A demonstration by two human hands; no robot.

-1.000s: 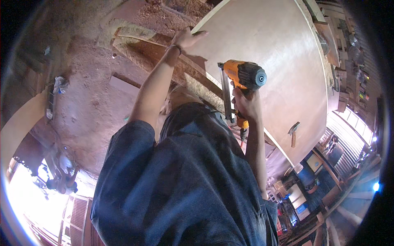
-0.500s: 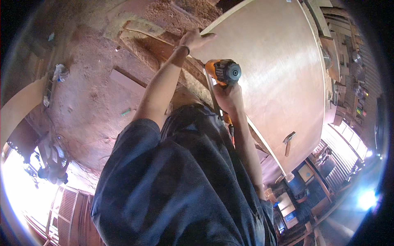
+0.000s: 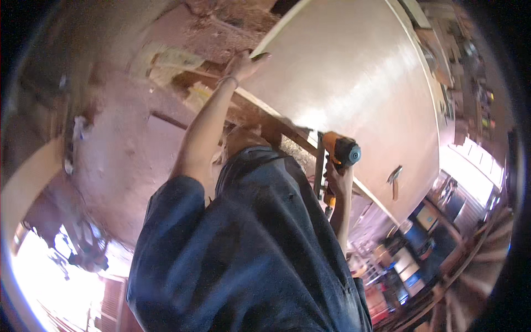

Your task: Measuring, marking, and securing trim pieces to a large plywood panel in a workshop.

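Note:
My left hand [image 3: 243, 66] is open, with its fingers stretched over the edge of a large pale wooden panel [image 3: 354, 77] near its far left corner. In my right hand [image 3: 339, 178] is an orange and black nail gun [image 3: 342, 149], gripped by its handle. Its round cap faces up towards me, and its nose is at the panel's near edge, though I cannot tell whether it touches. Further right, a hammer [image 3: 395, 187] with a wooden handle lies on the panel. A pale strip runs along the panel's near edge.
Beneath the panel, wooden beams [image 3: 249, 110] form a support beside my legs. Dusty ground [image 3: 116, 171] spreads to the left, with a curved pale board [image 3: 36, 177] beyond it. Stacked timber and clutter line the far right side, and containers [image 3: 417, 235] stand at the lower right.
My right hand has carried the nail gun to the right along the panel's near edge and closer to me. My left hand stays at the corner. The view has shifted slightly.

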